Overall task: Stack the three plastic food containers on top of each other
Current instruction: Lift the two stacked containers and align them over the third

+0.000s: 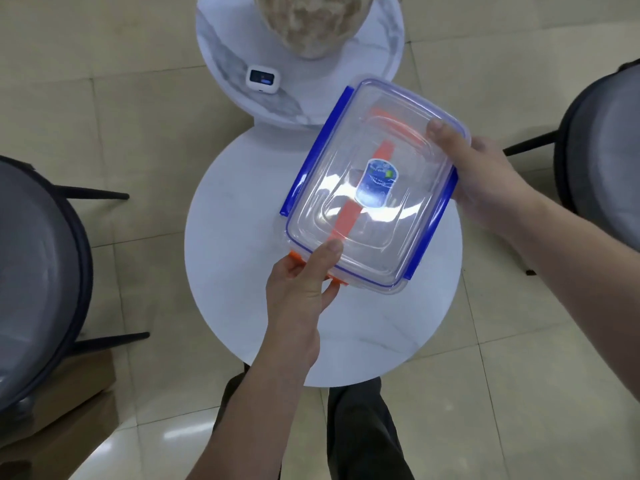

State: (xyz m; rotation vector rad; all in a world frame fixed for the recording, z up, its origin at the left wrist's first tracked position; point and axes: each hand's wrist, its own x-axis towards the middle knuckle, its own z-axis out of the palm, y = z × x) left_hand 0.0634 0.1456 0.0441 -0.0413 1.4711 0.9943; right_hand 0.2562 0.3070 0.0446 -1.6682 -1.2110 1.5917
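Both hands, left hand (298, 289) near and right hand (474, 174) far-right, gripped the blue-clipped container (370, 188) over the orange-clipped container (304, 263), long axes aligned.

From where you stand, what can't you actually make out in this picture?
All in the head view:
- Under the blue-clipped container: only orange parts show through it, so how many containers lie beneath is unclear.
- Right hand fingers: hidden beneath the container's edge.
- Left hand fingertips: partly tucked under its near corner.
- Sticker text: too small, washed out by glare.
- Vase: its top is cut off by the upper edge.
- White device: screen too small to read.
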